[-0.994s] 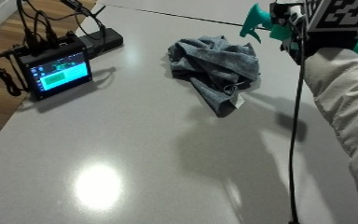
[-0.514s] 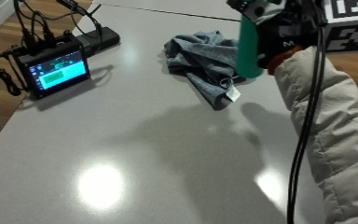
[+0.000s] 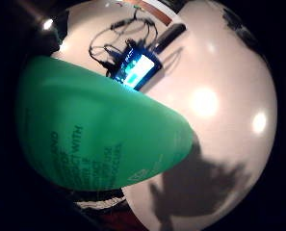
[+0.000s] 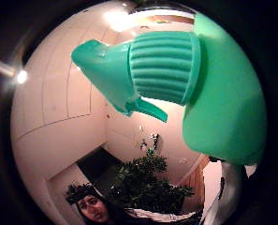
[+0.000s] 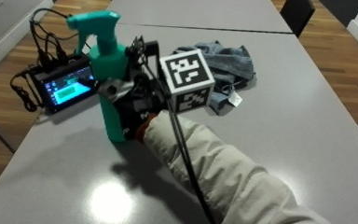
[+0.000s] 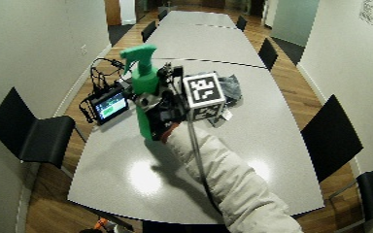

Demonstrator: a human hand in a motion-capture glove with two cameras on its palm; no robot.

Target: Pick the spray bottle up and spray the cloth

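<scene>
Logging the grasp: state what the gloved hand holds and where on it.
The right hand holds the green spray bottle upright, gripping its body below the trigger head, clear of the cloth.

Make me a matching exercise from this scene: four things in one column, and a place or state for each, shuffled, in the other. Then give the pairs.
Things
1. spray bottle
2. cloth
3. screen
4. right hand

Places or states
A. crumpled on the table, behind the marker cube
B. lit, at the table's edge with cables plugged in
C. gloved, wrapped round the bottle's body
D. upright, nozzle pointing away from the cloth

Pairs: 1-D, 2-A, 3-B, 4-C
</scene>
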